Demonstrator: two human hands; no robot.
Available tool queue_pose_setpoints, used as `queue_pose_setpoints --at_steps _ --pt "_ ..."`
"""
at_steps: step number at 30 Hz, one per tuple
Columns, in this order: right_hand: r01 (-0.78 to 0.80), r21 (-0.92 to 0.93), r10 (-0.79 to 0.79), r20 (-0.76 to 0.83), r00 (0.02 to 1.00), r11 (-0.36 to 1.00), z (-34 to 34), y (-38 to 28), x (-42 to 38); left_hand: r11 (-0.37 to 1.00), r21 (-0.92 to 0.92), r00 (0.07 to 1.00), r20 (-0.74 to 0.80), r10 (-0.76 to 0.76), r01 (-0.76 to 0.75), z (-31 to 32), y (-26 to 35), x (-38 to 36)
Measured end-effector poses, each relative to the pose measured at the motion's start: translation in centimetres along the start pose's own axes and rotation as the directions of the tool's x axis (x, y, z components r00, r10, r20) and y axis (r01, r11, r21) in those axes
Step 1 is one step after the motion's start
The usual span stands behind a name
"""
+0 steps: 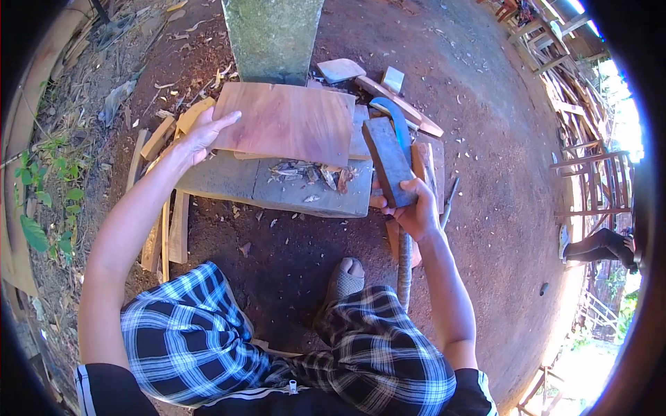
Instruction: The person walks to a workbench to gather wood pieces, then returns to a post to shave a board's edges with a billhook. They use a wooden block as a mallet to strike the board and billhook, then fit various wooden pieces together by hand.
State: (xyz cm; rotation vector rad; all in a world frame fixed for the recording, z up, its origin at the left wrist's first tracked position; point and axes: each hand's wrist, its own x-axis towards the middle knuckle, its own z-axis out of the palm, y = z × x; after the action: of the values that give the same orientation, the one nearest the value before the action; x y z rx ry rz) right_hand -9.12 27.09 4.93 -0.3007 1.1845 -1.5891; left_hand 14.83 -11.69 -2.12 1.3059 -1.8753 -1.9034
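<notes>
A wide, thin reddish-brown board (284, 121) lies tilted over a low grey block (305, 197). At its left end is my left hand (201, 135), thumb stretched onto the board's face and the other fingers hidden at or behind the edge. My right hand (416, 211) grips the lower end of a dark rectangular block (390, 159), held up just right of the board. Wood chips (326, 175) lie on the grey block below the board. Behind the dark block is a blue curved piece (397, 121).
A stone post (272, 41) stands behind the board. Wood offcuts (159, 137) lie at the left, with more pieces (399, 104) at the right. A long rod (404, 270) is below my right hand. At the far right are a person's legs (596, 246) beside wooden frames (590, 173).
</notes>
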Motion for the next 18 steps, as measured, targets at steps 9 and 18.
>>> queue_pose_setpoints --at_steps 9,18 --pt "0.194 -0.979 -0.563 0.123 0.817 0.068 4.9 -2.3 2.3 0.682 0.617 0.784 -0.164 0.599 -0.392 2.4 2.9 -2.7" --pt "0.192 -0.980 -0.624 0.177 0.761 -0.045 6.0 -5.1 3.3 -0.418 0.772 0.429 0.621 0.656 -0.478 11.1 3.4 -5.4"
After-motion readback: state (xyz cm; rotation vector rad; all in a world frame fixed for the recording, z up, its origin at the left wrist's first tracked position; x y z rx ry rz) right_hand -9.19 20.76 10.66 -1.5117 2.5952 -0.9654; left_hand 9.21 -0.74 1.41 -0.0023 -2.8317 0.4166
